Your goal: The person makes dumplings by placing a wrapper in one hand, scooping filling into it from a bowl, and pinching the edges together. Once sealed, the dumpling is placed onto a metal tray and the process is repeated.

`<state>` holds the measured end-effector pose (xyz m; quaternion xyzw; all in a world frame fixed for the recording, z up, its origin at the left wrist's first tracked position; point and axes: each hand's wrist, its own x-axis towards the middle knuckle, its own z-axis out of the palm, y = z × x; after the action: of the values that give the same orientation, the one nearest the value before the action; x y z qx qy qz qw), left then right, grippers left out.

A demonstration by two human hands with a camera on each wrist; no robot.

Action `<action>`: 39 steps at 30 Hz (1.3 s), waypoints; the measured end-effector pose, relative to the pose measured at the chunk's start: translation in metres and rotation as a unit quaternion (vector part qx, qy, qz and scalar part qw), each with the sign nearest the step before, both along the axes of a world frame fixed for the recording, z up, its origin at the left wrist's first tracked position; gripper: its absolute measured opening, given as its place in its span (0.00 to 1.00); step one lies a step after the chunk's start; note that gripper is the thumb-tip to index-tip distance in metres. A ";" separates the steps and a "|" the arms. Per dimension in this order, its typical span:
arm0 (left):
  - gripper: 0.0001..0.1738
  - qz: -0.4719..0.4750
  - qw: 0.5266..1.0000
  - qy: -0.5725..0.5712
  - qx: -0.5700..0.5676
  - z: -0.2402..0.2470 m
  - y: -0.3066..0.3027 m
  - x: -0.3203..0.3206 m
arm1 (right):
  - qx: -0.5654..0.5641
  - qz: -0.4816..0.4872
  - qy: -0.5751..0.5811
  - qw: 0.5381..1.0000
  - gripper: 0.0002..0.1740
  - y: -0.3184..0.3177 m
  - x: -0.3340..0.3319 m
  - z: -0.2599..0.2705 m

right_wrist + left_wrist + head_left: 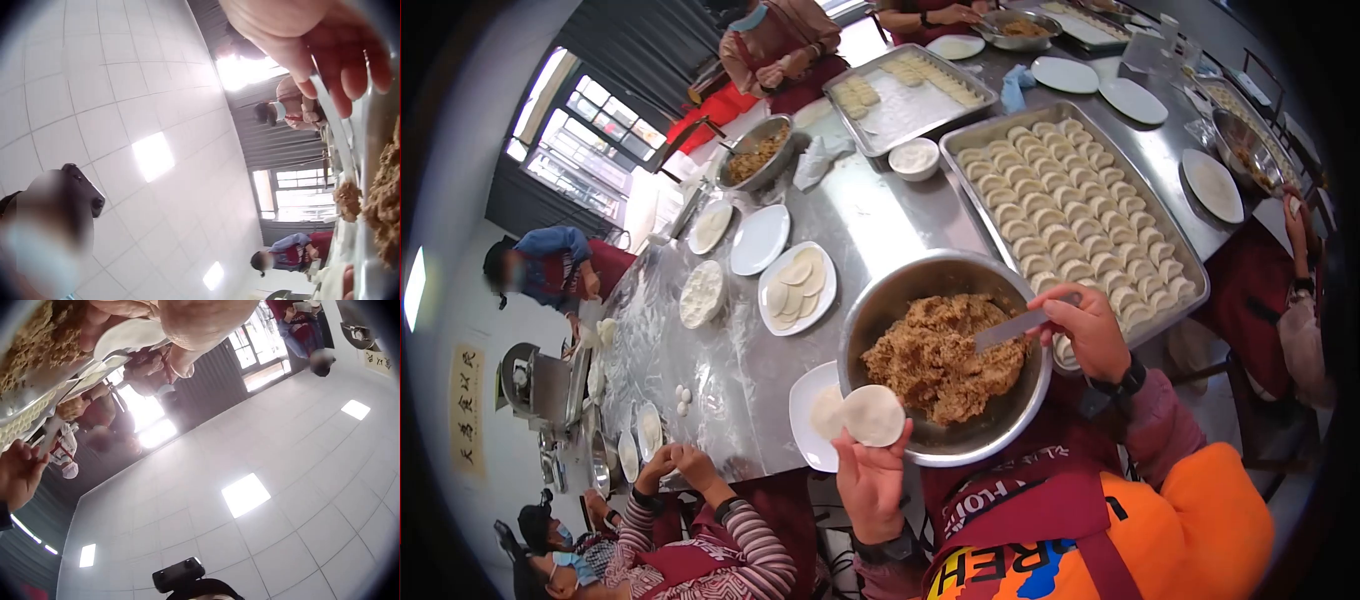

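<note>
My left hand (874,490) holds a round dough wrapper (873,416) at the near left rim of a steel bowl (920,458). The left wrist view shows this wrapper (128,336) between the thumb and fingers. Brown filling (930,345) is heaped in the bowl. Over the bowl's right side, my right hand (1085,330) grips a flat metal spatula (1012,328), its far end at the filling. In the right wrist view a lump of filling (348,200) clings to the end of the spatula (337,128).
Right of the bowl lies a tray (1190,312) with rows of dumplings. A plate of wrappers (797,288) is to the left, and another plate (802,425) sits against the bowl, partly behind my left hand. Other people work around the steel table (880,215).
</note>
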<state>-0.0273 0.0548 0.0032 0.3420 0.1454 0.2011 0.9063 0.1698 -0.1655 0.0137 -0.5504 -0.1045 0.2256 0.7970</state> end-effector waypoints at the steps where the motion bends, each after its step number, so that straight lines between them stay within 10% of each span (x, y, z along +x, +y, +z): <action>1: 0.39 0.011 1.000 0.016 0.005 0.002 -0.006 0.007 | 0.024 0.005 -0.010 1.000 0.10 -0.001 -0.001 0.006; 5: 0.43 -0.040 0.999 -0.010 -0.022 0.012 -0.026 0.043 | -0.054 0.014 -0.222 0.973 0.10 0.003 -0.021 0.030; 9: 0.45 -0.054 0.993 -0.052 -0.087 0.015 -0.042 0.058 | -0.119 0.000 -0.657 0.744 0.16 0.010 -0.031 0.028; 17: 0.48 -0.041 0.991 -0.050 -0.114 0.012 -0.044 0.055 | -0.214 0.017 -0.748 0.628 0.15 0.002 -0.061 -0.004; 21: 0.48 -0.033 0.992 -0.034 -0.114 0.007 -0.036 0.051 | -0.229 0.036 -0.735 0.638 0.13 0.005 -0.065 0.004; 31: 0.40 0.138 0.985 -0.093 -0.046 -0.008 0.046 -0.021 | -0.210 -0.036 -0.306 0.928 0.08 -0.020 -0.027 -0.001; 34: 0.40 0.148 0.985 -0.072 -0.054 -0.013 0.047 -0.033 | -0.218 -0.009 -0.191 0.957 0.07 -0.014 -0.029 0.002; 39: 0.40 0.142 0.986 -0.066 -0.065 -0.017 0.041 -0.033 | -0.239 -0.001 -0.329 0.913 0.07 0.002 -0.032 -0.005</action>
<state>-0.0603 0.0957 -0.0139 0.2445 0.1451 0.3401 0.8964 0.1379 -0.1632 0.0089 -0.7679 -0.3032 0.0492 0.5621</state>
